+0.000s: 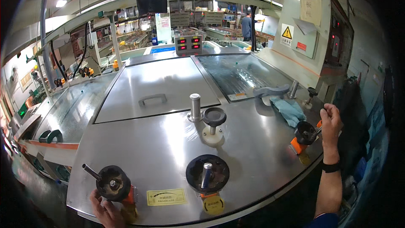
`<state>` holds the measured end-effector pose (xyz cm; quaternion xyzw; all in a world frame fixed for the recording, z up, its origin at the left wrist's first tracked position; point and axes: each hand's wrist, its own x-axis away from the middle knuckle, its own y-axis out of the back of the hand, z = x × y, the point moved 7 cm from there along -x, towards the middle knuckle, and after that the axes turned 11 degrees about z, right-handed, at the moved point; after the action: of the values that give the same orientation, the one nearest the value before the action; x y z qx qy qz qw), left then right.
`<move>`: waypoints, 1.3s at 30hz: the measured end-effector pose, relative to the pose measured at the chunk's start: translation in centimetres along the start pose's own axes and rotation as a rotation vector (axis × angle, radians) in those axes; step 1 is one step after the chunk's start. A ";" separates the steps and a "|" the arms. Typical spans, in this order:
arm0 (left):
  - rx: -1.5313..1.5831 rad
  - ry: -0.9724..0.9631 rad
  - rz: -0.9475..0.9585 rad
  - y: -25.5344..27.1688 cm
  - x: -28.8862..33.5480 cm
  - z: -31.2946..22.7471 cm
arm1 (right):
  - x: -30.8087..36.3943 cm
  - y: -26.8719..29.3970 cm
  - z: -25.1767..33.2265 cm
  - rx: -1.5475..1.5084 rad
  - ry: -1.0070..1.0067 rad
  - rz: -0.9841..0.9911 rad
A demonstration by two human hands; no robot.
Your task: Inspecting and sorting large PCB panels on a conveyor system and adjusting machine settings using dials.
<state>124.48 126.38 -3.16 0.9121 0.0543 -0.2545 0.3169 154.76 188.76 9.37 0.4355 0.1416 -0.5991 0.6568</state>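
At the lower left, my left hand (107, 212) has its fingers bent against the lower rim of a black handwheel (113, 183), which carries a steel crank post and sits by an orange block. My right hand (332, 123) is raised at the right edge of the steel machine top (160, 156), its fingers curled together beside a smaller black handwheel (305, 132). That wheel's crank reaches toward the palm; what the fingers enclose is hidden. Between my hands, near the front edge, stands a larger black handwheel (207, 175) with a steel post.
A black knob (214, 117) and a steel post (195, 107) rise mid-surface. A blue cloth (288, 110) lies by a grey handle (276, 91). Behind are a handled lid (156, 84), a glass panel (249, 74) and a red-lit display box (188, 42). A person (247, 27) stands far back.
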 end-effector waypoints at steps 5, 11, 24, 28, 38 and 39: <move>-0.093 -0.031 -0.087 -0.1 0.2 -0.1 | 0.6 -3.5 -2.3 -0.586 -0.283 0.243; -0.124 -0.079 -0.102 0.3 0.6 1.3 | 0.0 -4.1 -2.3 -0.670 -0.263 0.425; 0.115 -0.089 -0.234 -3.0 6.8 -7.2 | -4.4 -8.4 -5.3 -0.859 -0.371 0.519; 0.257 -0.328 -0.024 -7.6 7.8 -11.8 | -4.6 -9.2 -4.5 -0.826 -0.331 0.582; 0.184 -0.187 0.127 -9.5 6.8 -12.3 | -4.6 -9.6 -4.0 -0.843 -0.326 0.628; 0.186 -0.188 0.127 -9.6 6.9 -12.1 | -4.6 -9.5 -4.0 -0.844 -0.322 0.627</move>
<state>133.17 140.93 -3.81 0.9113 -0.0573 -0.3219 0.2504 146.32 195.67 6.43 0.0583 0.1307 -0.3247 0.9349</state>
